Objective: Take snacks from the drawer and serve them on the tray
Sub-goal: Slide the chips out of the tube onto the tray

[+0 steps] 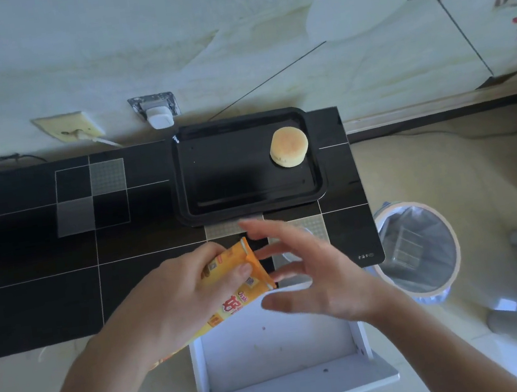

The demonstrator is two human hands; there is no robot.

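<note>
My left hand [178, 293] grips a long orange-yellow foil snack packet [239, 285] with red lettering, fingers wrapped over its top side and thumb pressed near its sealed end. The packet points up and to the right, its crimped end over the near edge of the black tiled countertop [26, 255]. My right hand [314, 274] is spread open just right of that crimped end, fingers apart and relaxed, blurred in the frame; I cannot tell whether any fingertip touches the packet.

Below both hands the white wooden drawer [279, 352] stands pulled out toward me, its pale floor showing a few specks.

On the far right part of the countertop sits a black rectangular plastic tray [235, 179] with rounded corners. One round golden-brown pastry [289, 151] lies in its far right corner, apart from the rim.

On the wall beyond the counter a white plug adapter [159, 118] sits in a grey socket, and a cream wall plate [69, 126] with a cable is to its left. On the floor to the right of the counter stands a round bin with a clear plastic liner [419, 248], holding a clear plastic container.
</note>
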